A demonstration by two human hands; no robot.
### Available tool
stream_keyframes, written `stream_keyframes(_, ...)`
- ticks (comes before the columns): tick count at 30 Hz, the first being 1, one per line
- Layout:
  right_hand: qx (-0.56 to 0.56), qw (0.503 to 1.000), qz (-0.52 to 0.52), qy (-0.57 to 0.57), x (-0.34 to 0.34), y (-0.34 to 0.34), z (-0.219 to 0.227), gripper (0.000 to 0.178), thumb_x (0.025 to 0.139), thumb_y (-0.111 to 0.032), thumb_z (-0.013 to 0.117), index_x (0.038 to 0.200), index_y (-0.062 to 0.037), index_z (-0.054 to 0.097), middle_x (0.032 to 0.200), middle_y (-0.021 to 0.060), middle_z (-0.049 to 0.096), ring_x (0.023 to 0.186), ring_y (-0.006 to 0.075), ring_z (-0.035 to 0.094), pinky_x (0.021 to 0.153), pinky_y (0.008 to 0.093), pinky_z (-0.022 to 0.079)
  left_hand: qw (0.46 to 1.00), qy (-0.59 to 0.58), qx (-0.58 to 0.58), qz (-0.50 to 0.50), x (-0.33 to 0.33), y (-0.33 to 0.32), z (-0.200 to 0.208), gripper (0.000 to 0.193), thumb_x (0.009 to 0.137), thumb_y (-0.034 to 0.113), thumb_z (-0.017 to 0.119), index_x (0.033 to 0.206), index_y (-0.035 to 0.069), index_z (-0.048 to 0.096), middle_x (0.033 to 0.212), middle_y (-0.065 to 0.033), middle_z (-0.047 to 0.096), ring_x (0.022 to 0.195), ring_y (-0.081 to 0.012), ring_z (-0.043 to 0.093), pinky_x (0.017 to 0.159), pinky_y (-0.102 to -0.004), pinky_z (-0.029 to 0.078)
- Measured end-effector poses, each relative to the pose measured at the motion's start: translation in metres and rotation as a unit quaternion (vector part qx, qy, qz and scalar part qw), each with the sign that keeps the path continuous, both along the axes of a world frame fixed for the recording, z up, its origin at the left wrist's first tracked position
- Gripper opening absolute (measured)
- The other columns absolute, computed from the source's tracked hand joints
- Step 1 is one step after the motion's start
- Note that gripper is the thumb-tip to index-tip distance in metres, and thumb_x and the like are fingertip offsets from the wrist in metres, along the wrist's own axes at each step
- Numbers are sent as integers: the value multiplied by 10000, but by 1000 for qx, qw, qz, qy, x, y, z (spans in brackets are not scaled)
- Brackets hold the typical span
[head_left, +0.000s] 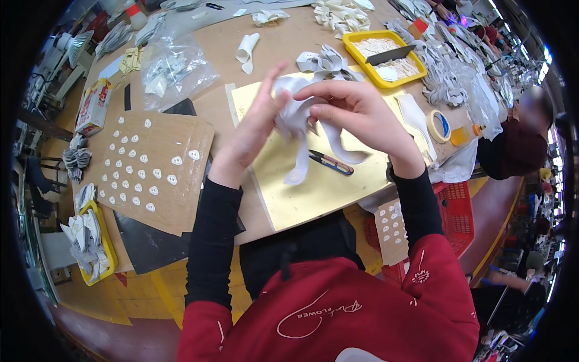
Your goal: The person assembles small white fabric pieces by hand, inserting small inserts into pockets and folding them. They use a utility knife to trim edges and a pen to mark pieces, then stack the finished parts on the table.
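In front of me, over a pale yellow work mat (pixel 289 208), hangs a bundle of light grey, soft-looking cut pieces (pixel 291 120) with curved strips dangling down. My left hand (pixel 258 123) holds its left side, the fingers pointing up and slightly blurred. From the right, my right hand (pixel 357 110) pinches the bundle between thumb and fingers; the exact grip is partly hidden. Small thread snips (pixel 332 163) with dark handles lie on the mat below the hands. Just beyond the mat rests a pile of similar grey pieces (pixel 329 62).
Left, a brown board (pixel 163 130) carries rows of small white pieces. A clear plastic bag (pixel 178 69) lies behind it. Back right stands a yellow tray (pixel 373 73) of cream strips with a dark blade-like bar. Masking tape (pixel 438 127) and an orange-liquid bottle (pixel 465 135) sit right.
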State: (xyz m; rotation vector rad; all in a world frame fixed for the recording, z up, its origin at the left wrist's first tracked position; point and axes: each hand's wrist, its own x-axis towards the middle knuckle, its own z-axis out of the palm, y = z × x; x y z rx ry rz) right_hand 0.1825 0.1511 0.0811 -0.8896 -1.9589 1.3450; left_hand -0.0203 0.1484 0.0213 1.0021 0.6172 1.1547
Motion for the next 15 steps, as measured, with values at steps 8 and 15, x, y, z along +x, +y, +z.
stream_keyframes(8,53,993,-93,-55,5,22,-15,293,895,-37,668,1187,-23,652,1037,46,674,896,74,629,795,212,510,1000,24,-14,1,2,-5,9,679,871,126,719,1459,98,378,909,-16,630,800,-95,633,804,-252,505)
stream_keyframes(15,194,933,-243,-180,39,68,-35,423,858,-196,722,1213,10,620,1117,93,662,955,181,631,852,310,499,990,-44,-84,102,-12,7,-4,492,912,132,684,1326,41,433,819,-21,599,702,-98,604,676,-261,513)
